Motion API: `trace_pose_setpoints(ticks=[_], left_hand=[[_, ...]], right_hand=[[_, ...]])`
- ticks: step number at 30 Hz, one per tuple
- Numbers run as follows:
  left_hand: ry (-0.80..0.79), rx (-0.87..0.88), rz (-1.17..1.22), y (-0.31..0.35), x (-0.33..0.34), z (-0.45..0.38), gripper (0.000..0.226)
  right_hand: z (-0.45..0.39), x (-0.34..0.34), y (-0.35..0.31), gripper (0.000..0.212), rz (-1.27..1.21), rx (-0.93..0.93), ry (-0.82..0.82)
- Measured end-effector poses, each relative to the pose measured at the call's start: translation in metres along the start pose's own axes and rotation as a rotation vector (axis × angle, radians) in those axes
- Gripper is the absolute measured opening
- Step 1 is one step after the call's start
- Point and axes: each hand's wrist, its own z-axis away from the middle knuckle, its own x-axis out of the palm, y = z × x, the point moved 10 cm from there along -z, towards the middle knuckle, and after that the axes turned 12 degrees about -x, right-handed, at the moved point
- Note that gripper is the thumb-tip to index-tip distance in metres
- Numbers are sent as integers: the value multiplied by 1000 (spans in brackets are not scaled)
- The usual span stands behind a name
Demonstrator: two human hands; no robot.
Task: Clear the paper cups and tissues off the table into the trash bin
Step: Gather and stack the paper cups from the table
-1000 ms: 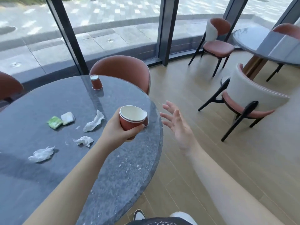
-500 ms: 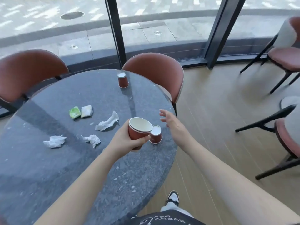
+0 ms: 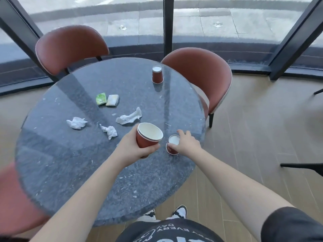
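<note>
You have a stack of two red paper cups [image 3: 148, 137], white inside, mouths up and tilted, held above the bench near its right edge. Just right of it, an upside-down red cup [image 3: 173, 144] stands on the bench. A third red cup [image 3: 157, 74], also upside down, stands at the far side. Three crumpled white tissues lie mid-bench: a long one [image 3: 129, 117], a small one [image 3: 109, 131] and a balled one [image 3: 76, 122] to the left.
</note>
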Motion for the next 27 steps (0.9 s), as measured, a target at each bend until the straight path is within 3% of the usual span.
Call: trace_pose_setpoints(ticks=[4, 10, 16, 20, 23, 27], left_hand=[[43, -42, -11, -19, -11, 0, 60], [57, -30, -1, -21, -21, -3, 63], [50, 7, -9, -18, -26, -11, 62], [33, 22, -27, -16, -23, -19, 64], [12, 24, -12, -13, -19, -23, 62], [-20, 29, 21, -6, -14, -25, 58]], right_hand=[[-19, 13, -15, 65, 280, -124, -2], [-34, 14, -17, 61, 269, -127, -23], [-28, -41, -33, 60, -207, -146, 236], [-1, -79, -50, 41, -891, -213, 427], [14, -92, -80, 45, -1324, -314, 398], [30, -94, -116, 59, -1265, -459, 350]])
